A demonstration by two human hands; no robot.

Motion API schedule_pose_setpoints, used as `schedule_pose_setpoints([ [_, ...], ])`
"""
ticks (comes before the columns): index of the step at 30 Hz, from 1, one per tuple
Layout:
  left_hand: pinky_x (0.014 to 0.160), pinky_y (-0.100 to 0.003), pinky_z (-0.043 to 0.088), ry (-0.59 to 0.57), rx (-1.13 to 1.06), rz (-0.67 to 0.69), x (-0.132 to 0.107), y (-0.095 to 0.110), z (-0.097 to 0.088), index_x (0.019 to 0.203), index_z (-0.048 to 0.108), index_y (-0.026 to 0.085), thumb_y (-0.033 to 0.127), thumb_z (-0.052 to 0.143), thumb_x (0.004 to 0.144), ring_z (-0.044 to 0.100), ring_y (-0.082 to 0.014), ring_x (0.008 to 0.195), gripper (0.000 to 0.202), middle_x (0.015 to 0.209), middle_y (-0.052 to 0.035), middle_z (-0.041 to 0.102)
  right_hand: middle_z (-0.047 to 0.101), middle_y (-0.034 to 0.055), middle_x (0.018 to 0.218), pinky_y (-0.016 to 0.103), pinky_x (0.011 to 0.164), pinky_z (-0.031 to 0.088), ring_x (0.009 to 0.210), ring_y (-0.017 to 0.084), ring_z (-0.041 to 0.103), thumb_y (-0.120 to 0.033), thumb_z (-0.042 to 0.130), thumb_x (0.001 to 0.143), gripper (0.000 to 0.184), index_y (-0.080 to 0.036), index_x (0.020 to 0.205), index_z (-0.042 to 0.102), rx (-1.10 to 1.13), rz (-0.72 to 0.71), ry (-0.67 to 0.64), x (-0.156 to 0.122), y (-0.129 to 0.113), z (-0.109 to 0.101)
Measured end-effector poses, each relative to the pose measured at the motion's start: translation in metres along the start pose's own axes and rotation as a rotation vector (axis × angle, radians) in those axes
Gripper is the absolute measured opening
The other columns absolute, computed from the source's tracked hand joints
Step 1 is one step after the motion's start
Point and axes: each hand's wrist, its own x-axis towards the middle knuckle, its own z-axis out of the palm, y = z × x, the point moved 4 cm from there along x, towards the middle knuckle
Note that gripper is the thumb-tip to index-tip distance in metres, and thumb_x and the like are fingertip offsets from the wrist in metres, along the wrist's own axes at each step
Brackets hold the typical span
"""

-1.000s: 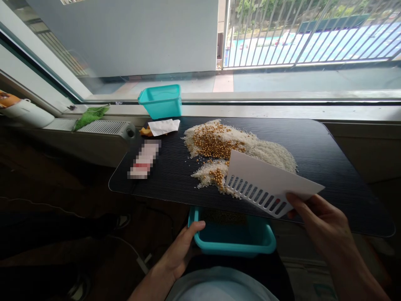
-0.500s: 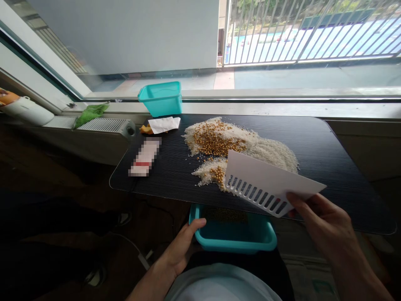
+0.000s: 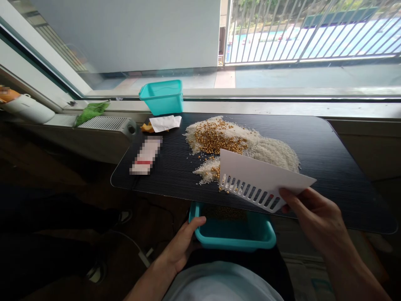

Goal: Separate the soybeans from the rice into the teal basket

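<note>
A pile of white rice mixed with yellow beans (image 3: 232, 142) lies on a black table top (image 3: 328, 150). My right hand (image 3: 316, 217) pinches the corner of a white slotted scraper (image 3: 260, 179), whose comb edge rests on the table against a small heap of rice and beans (image 3: 208, 169). Below the table's near edge, my left hand (image 3: 183, 246) grips the left rim of a teal tub (image 3: 233, 232) that holds some beans.
A second teal tub (image 3: 163, 97) stands on the window sill at the back. A white paper (image 3: 165, 123) and a blurred white card (image 3: 145, 155) lie on the table's left part. A radiator (image 3: 103, 125) with a green cloth (image 3: 90, 112) is at left.
The scraper has slid a little left and toward the table's near edge, covering more of the small heap. My left hand and the tub have stayed put.
</note>
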Motion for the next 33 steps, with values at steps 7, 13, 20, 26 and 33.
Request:
schedule_pose_setpoints([
  [7,0.088,-0.039,0.057,0.005,0.004,0.019,0.002,0.001,-0.009,0.116,0.067,0.014,0.045,0.076,0.077,0.069,-0.0326,0.112,0.051,0.115,-0.0141,0.078,0.072,0.0004,0.066,0.031,0.054,0.057,0.057,0.019,0.064,-0.048,0.082,0.07,0.027,-0.024,0.082,0.079,-0.051,-0.067,-0.022,0.008,0.007,0.0],
  [13,0.089,-0.04,0.057,0.023,0.004,0.027,0.001,0.002,-0.01,0.111,0.068,0.015,0.046,0.077,0.074,0.069,-0.0327,0.111,0.048,0.112,-0.0128,0.078,0.073,-0.0006,0.069,0.031,0.059,0.059,0.06,0.019,0.066,-0.046,0.08,0.07,0.024,-0.025,0.083,0.079,-0.056,-0.072,-0.027,0.003,0.002,0.003],
  [20,0.091,-0.041,0.056,0.002,0.011,0.027,0.0,0.002,-0.009,0.108,0.069,0.017,0.048,0.078,0.073,0.068,-0.0326,0.113,0.047,0.112,-0.0116,0.078,0.072,-0.0021,0.069,0.03,0.061,0.059,0.062,0.018,0.066,-0.042,0.078,0.073,0.023,-0.025,0.088,0.08,-0.091,-0.032,0.004,-0.006,-0.006,-0.001],
  [26,0.093,-0.042,0.056,-0.02,0.0,0.033,0.002,0.001,-0.01,0.107,0.068,0.017,0.049,0.076,0.077,0.066,-0.0336,0.117,0.045,0.112,-0.0129,0.077,0.072,-0.0015,0.069,0.03,0.061,0.059,0.063,0.02,0.066,-0.043,0.077,0.073,0.023,-0.025,0.087,0.08,-0.061,-0.048,-0.025,-0.006,-0.006,0.004],
  [33,0.094,-0.043,0.055,-0.025,-0.014,0.058,0.002,0.0,-0.012,0.117,0.066,0.016,0.049,0.075,0.079,0.066,-0.0343,0.118,0.052,0.117,-0.0142,0.075,0.075,0.0017,0.069,0.029,0.062,0.061,0.066,0.022,0.07,-0.043,0.081,0.069,0.024,-0.023,0.082,0.081,0.007,-0.072,-0.163,-0.001,-0.007,0.021],
])
